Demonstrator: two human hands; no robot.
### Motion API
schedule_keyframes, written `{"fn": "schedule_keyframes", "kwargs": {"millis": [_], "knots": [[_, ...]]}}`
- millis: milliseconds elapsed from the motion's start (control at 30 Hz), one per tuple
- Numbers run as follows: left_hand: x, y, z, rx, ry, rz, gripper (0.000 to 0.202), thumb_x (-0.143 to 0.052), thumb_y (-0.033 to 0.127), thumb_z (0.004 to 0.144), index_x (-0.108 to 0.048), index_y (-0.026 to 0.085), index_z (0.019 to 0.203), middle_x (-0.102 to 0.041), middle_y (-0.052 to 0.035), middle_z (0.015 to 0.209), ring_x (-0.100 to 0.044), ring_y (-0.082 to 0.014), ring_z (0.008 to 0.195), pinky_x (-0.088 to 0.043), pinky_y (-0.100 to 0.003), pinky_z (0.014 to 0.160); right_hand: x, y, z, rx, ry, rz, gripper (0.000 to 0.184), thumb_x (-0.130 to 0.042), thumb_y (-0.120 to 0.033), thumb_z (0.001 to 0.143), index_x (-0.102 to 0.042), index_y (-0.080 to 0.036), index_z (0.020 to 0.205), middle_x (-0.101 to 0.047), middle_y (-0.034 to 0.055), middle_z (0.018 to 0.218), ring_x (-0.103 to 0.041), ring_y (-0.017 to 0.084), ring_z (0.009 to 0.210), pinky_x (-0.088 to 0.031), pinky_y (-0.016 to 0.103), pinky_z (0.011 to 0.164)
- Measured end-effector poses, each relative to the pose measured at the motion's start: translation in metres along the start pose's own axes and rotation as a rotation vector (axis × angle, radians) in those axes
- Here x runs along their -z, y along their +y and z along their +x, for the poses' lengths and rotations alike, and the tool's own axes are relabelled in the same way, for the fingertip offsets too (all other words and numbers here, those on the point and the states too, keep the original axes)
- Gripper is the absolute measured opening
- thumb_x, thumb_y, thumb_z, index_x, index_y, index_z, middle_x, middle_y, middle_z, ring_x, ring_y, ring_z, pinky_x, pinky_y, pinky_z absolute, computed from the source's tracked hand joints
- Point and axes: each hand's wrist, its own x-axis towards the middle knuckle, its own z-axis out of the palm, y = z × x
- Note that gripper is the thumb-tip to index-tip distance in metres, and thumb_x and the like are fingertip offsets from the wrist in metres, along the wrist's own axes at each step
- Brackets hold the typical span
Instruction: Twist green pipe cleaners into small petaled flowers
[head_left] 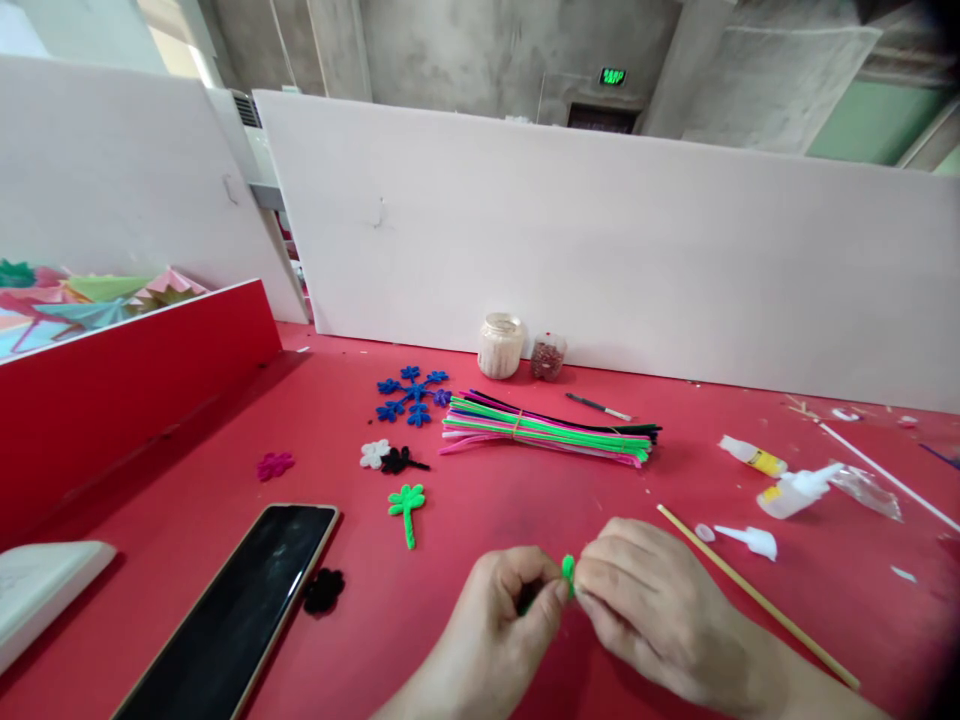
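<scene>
Both hands meet at the front of the red table around a green pipe cleaner (pixel 568 570), of which only a small bent loop shows. My left hand (pixel 506 620) pinches it between thumb and forefinger. My right hand (pixel 652 610) closes on its other side, its fingertips touching the same loop; the rest of the piece is hidden by the fingers. Left of the hands lies a finished-looking green pipe-cleaner flower (pixel 407 510) with a stem. A bundle of coloured pipe cleaners (pixel 555 432), held by a band, lies beyond the hands.
Blue (pixel 415 393), black-stemmed (pixel 397 460), white (pixel 374 454), magenta (pixel 275 465) and black (pixel 324 591) fuzzy flowers lie left. A phone (pixel 232 610) is at front left. Glue bottles (pixel 795 492) and a wooden stick (pixel 757 595) are right. A jar (pixel 500 347) stands by the white panel (pixel 600 240).
</scene>
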Motion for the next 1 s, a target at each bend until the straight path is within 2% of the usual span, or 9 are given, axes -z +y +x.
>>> {"fn": "schedule_keyframes", "kwargs": {"millis": [133,267,333,400,533,633,700,867,1000], "knots": [[0.002,0.002,-0.001,-0.157,0.017,0.2,0.022,-0.039,0.021,0.079,-0.041,0.016,0.058,-0.035,0.0029,0.056,-0.032,-0.0098,0.054,-0.028,-0.021,0.051,-0.002,-0.007,0.002,-0.453,-0.082,0.498,0.015,-0.042,-0.014,0.08,-0.045,-0.018,0.066,-0.043,-0.0024,0.061,-0.041,0.011,0.057,-0.033,0.023,0.052],[0.006,0.008,-0.004,-0.314,-0.098,0.395,0.023,-0.036,0.016,0.08,-0.039,0.017,0.057,-0.039,0.0011,0.059,-0.035,-0.0102,0.056,-0.029,-0.022,0.054,-0.003,-0.008,0.002,-0.859,-0.231,1.097,0.016,-0.044,-0.021,0.077,-0.042,-0.017,0.062,-0.031,-0.0059,0.055,-0.028,0.009,0.051,-0.025,0.021,0.047],[0.005,0.009,-0.006,-0.334,-0.146,0.399,0.024,-0.035,0.016,0.081,-0.041,0.016,0.058,-0.041,0.0003,0.061,-0.037,-0.0104,0.058,-0.03,-0.022,0.055,-0.003,-0.006,0.001,-1.009,-0.286,1.332,0.015,-0.043,-0.02,0.074,-0.041,-0.017,0.06,-0.031,-0.0068,0.052,-0.024,0.008,0.048,-0.021,0.02,0.044],[0.003,0.007,-0.005,-0.288,-0.122,0.323,0.024,-0.036,0.019,0.082,-0.044,0.016,0.059,-0.043,0.0001,0.061,-0.037,-0.0106,0.058,-0.03,-0.022,0.055,-0.001,-0.004,0.003,-1.105,-0.306,1.434,0.014,-0.045,-0.018,0.072,-0.041,-0.016,0.058,-0.033,-0.0072,0.049,-0.024,0.007,0.045,-0.019,0.019,0.043],[0.0,-0.005,0.001,-0.057,0.078,-0.05,0.026,-0.045,0.031,0.08,-0.045,0.015,0.058,-0.038,0.0038,0.054,-0.031,-0.0084,0.051,-0.026,-0.02,0.047,0.001,-0.002,0.01,-1.047,-0.113,1.309,0.017,-0.049,-0.028,0.078,-0.054,-0.014,0.07,-0.046,-0.0033,0.058,-0.036,0.008,0.05,-0.028,0.019,0.047],[-0.001,-0.011,0.006,0.089,0.147,-0.295,0.028,-0.053,0.035,0.075,-0.048,0.014,0.058,-0.038,0.0054,0.049,-0.026,-0.0063,0.045,-0.021,-0.019,0.044,-0.004,-0.004,0.013,-0.944,0.051,1.161,0.02,-0.046,-0.033,0.083,-0.057,-0.016,0.084,-0.052,-0.0006,0.07,-0.043,0.01,0.059,-0.035,0.021,0.055],[-0.002,-0.01,0.007,0.132,0.166,-0.397,0.029,-0.058,0.037,0.071,-0.048,0.014,0.055,-0.039,0.0058,0.045,-0.027,-0.0052,0.042,-0.02,-0.019,0.042,-0.011,-0.006,0.012,-0.881,0.101,1.102,0.018,-0.046,-0.032,0.083,-0.056,-0.017,0.081,-0.052,-0.0012,0.069,-0.046,0.012,0.063,-0.037,0.023,0.06],[-0.006,-0.005,0.006,0.125,0.186,-0.467,0.031,-0.064,0.039,0.065,-0.051,0.013,0.054,-0.049,0.0031,0.045,-0.037,-0.005,0.039,-0.025,-0.018,0.042,-0.027,-0.011,0.008,-0.827,0.167,1.04,0.016,-0.047,-0.03,0.083,-0.051,-0.017,0.074,-0.049,-0.0024,0.066,-0.048,0.012,0.063,-0.04,0.024,0.06],[-0.006,-0.004,0.006,0.155,0.155,-0.437,0.034,-0.066,0.043,0.06,-0.052,0.013,0.056,-0.052,0.0013,0.046,-0.041,-0.0062,0.037,-0.031,-0.019,0.041,-0.03,-0.008,0.005,-0.813,0.142,1.038,0.016,-0.046,-0.029,0.084,-0.05,-0.017,0.074,-0.048,-0.0029,0.064,-0.048,0.011,0.059,-0.041,0.023,0.058]]}}
